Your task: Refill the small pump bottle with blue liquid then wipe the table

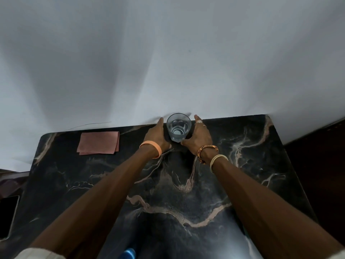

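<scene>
Now my left hand (156, 136) and right hand (199, 135) are flanking the glass (178, 127), fingers (160, 122) straight, gripping nothing.

So the glass (178, 128) sits on the table (242, 184) at the far edge, middle, right by the wall (168, 53). Left hand (158, 136) just left of it, right hand (197, 135) just right. Folded cloth (99, 143) lies further left; phone (8, 215) is off the table's near-left side.
</scene>
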